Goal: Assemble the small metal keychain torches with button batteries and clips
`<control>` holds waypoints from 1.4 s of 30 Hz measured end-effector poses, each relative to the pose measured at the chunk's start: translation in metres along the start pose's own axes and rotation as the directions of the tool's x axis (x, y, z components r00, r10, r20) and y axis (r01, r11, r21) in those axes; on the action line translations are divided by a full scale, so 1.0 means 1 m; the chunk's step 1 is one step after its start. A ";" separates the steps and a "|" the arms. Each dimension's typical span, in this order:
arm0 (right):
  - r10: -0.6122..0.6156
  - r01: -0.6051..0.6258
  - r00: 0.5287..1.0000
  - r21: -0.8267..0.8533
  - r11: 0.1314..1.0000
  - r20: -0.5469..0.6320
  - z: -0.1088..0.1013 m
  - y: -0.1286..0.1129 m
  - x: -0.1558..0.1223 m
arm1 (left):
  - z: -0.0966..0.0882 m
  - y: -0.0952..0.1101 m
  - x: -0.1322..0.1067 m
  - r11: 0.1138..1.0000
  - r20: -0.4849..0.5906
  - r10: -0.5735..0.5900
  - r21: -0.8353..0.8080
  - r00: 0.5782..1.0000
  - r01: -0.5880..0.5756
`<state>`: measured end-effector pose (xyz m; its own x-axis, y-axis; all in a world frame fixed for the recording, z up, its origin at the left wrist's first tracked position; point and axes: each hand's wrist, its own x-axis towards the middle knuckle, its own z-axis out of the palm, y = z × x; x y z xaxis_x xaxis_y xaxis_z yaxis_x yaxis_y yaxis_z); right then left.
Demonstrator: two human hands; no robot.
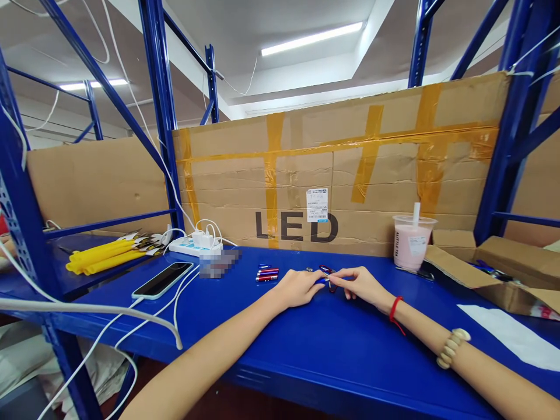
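My left hand [301, 288] rests on the blue tabletop, its fingers closed on a small shiny blue tube [321, 280]. At the tube's right end, my right hand [356, 283] pinches with thumb and forefinger; the tiny part between them is too small to make out. Just behind the fingertips lies a red clip like a carabiner [326, 269], partly covered by the hands. Left of my left hand, several small red and blue metallic tubes [266, 274] lie side by side.
A phone [163, 280] and a power strip [195, 245] with white cables are at left, near yellow bundles [109, 256]. A pink drink cup [411, 242], an open cardboard box [503, 274] and white paper [510, 335] are at right. A large cardboard panel [227, 198] stands behind.
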<state>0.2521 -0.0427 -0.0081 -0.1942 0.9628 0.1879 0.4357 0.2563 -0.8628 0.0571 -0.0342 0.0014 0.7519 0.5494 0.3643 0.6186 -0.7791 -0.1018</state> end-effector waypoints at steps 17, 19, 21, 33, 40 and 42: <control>-0.017 0.017 1.000 -0.012 1.000 0.003 0.003 0.000 -0.001 | 0.000 -0.003 -0.001 0.999 0.033 0.027 0.038 0.999 -0.028; -0.017 0.016 1.000 -0.017 1.000 -0.004 0.003 -0.001 -0.001 | -0.001 -0.003 -0.001 0.999 0.035 0.033 0.037 0.999 -0.034; -0.022 0.021 1.000 -0.025 0.999 -0.006 0.004 -0.001 -0.001 | -0.001 -0.004 0.000 0.998 0.034 0.037 0.043 0.999 -0.038; -0.043 0.043 0.999 -0.002 0.999 0.009 0.004 0.003 0.002 | 0.001 -0.005 -0.001 0.997 0.015 0.035 0.064 0.999 -0.036; 0.003 -0.002 1.000 0.023 1.000 -0.016 0.002 -0.001 0.000 | -0.001 -0.002 -0.001 0.996 0.046 0.049 0.078 0.998 -0.053; 0.005 -0.005 1.000 0.018 1.000 -0.013 0.002 -0.002 0.000 | -0.001 -0.002 -0.001 0.995 0.038 0.052 0.087 0.998 -0.055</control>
<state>0.2493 -0.0430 -0.0076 -0.1799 0.9653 0.1895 0.4210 0.2496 -0.8720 0.0551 -0.0337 0.0020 0.7911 0.5192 0.3233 0.5937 -0.7790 -0.2016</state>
